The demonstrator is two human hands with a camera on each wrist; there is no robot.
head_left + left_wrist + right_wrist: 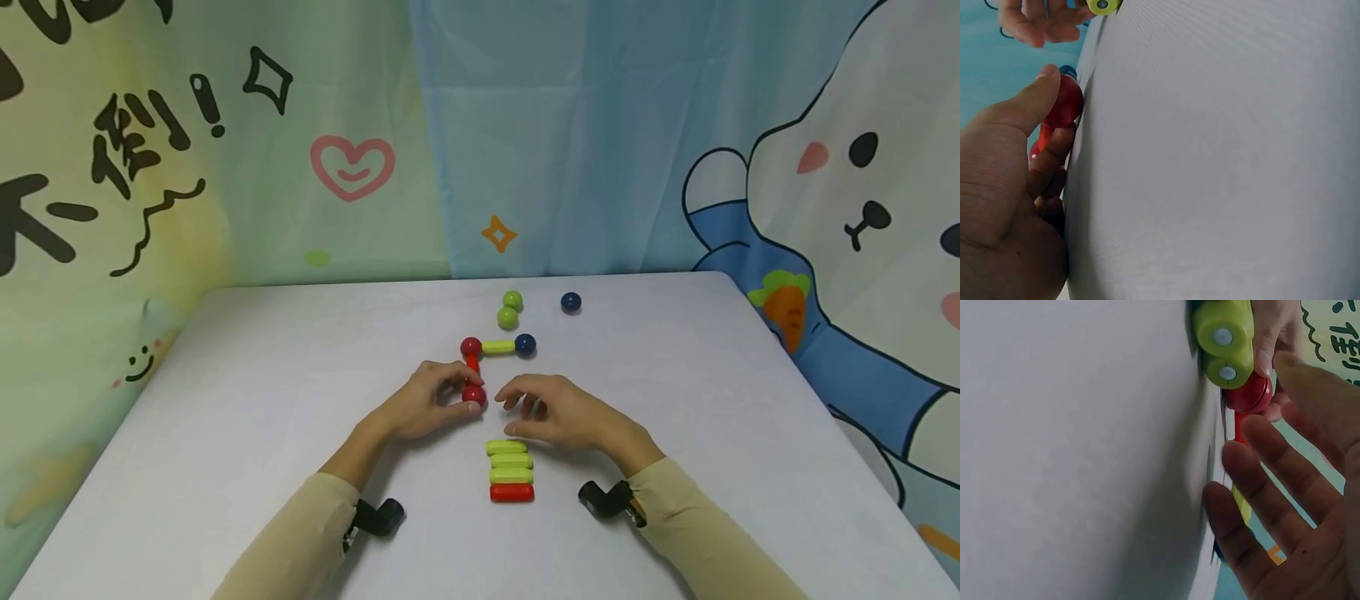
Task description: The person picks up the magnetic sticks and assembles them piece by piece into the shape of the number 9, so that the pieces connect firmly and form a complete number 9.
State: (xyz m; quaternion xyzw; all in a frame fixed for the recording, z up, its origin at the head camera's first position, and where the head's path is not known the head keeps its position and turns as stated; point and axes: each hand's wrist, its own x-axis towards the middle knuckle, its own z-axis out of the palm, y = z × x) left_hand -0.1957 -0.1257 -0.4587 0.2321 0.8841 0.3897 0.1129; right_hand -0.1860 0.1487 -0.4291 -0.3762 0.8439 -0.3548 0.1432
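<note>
we're pinching the nearer red ball point(473, 396) with our left hand point(422, 403) | right hand point(564, 410) loosely half-open, empty | sticks point(512, 476) toward desk point(645, 358)'s near edge | green balls point(507, 317) by far edge

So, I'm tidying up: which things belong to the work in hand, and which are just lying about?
In the work:
near red ball, pinched by the left hand
connecting red stick, far red ball, attached lime stick and end blue ball, in one chain

Lying about, perhaps as spares:
three loose lime sticks
loose red stick
two green balls
lone blue ball
</note>
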